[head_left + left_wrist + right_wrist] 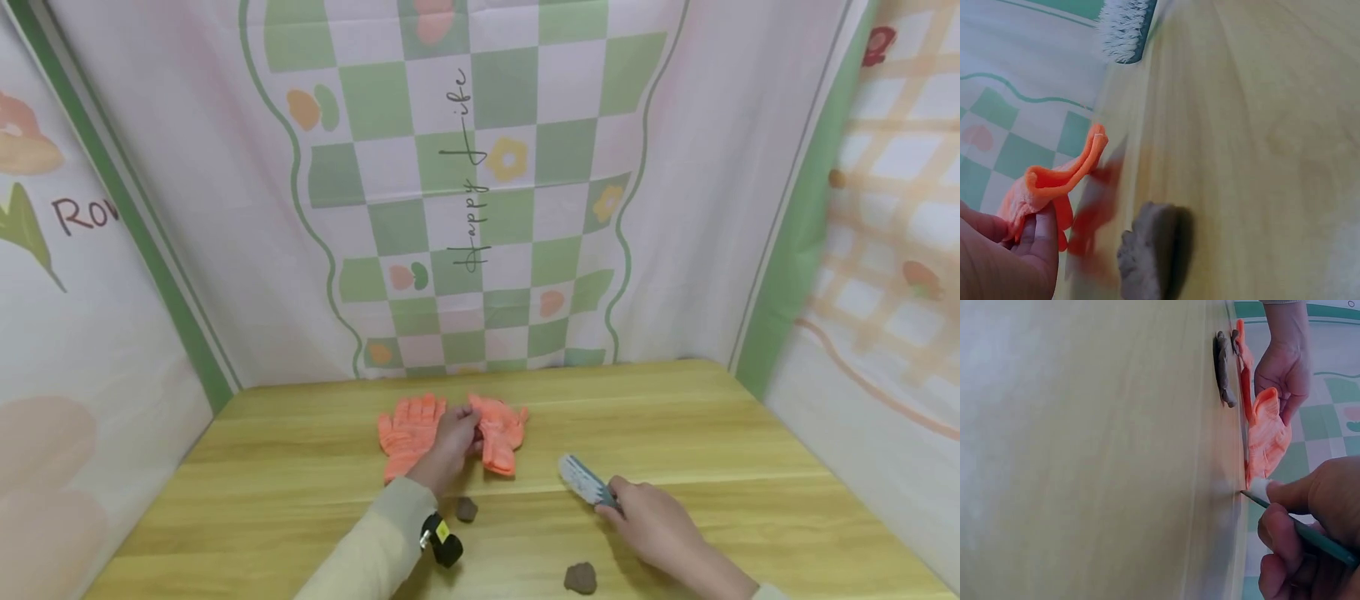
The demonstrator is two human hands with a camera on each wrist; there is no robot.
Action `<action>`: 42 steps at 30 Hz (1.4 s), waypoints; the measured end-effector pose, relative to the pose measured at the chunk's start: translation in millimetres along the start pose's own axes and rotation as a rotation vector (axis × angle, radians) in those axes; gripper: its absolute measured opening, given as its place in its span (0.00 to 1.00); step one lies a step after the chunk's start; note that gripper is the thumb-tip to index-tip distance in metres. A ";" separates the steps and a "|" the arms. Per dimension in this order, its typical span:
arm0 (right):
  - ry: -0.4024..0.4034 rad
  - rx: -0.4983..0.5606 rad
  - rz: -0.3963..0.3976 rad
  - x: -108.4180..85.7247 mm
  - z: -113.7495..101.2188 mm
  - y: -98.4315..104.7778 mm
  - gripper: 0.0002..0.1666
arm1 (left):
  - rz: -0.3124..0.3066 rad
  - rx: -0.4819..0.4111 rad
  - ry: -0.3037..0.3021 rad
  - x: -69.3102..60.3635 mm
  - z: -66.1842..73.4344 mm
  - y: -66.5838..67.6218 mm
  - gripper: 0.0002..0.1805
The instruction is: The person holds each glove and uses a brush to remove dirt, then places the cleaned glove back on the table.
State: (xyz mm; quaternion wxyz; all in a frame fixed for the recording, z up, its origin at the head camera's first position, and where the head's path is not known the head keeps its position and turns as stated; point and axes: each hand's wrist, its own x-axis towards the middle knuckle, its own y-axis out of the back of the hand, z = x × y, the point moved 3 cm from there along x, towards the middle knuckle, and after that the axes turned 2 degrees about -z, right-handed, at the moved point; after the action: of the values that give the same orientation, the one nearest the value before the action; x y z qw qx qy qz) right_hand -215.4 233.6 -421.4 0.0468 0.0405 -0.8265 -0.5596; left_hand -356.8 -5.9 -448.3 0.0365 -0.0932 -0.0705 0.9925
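Observation:
My left hand pinches the edge of an orange knit glove, and in the left wrist view the glove's open cuff is lifted off the table. A second orange glove lies flat with its fingers spread, just left of that hand and partly behind the forearm. My right hand grips the handle of a brush with white bristles. In the right wrist view its thin green handle runs between thumb and fingers. The brush is to the right of the gloves, apart from them.
Two brownish-grey lumps lie on the wooden table: a small one below the left hand, a larger one near the front edge. A black device is strapped at the left wrist. A patterned curtain hangs behind the table.

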 end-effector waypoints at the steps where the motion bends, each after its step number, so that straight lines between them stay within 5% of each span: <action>1: -0.004 -0.002 -0.007 0.4 0.6 -0.1 0.18 | 0.015 0.012 0.008 -0.1 -0.7 0.7 0.08; 6: -0.002 0.013 -0.020 0.7 2.9 0.2 0.27 | 0.059 0.062 0.017 -2.4 -1.9 3.9 0.09; 13: 0.020 0.031 -0.015 1.3 3.2 1.3 0.29 | 0.099 0.133 0.031 -7.9 0.0 9.9 0.11; 17: 0.036 0.009 -0.031 1.2 2.7 1.5 0.26 | 0.089 0.132 0.053 -8.9 0.9 14.1 0.19; 22: 0.031 -0.005 -0.064 1.7 3.1 1.4 0.20 | 0.051 0.153 0.025 -10.9 4.5 21.3 0.07; 28: -0.001 -0.001 -0.088 4.1 6.2 -0.2 0.16 | 0.016 0.176 0.039 -12.9 5.0 26.8 0.06; 42: -0.054 0.030 -0.097 2.5 9.1 -1.0 0.11 | -0.040 0.235 0.068 -24.0 10.4 33.0 0.22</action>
State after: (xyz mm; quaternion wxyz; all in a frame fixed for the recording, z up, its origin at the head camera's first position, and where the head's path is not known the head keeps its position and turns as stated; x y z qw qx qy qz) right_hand -219.0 241.3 -425.6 -0.0035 0.0662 -0.8329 -0.5495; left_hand -337.2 -42.0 -438.7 0.0695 -0.1203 0.0459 0.9892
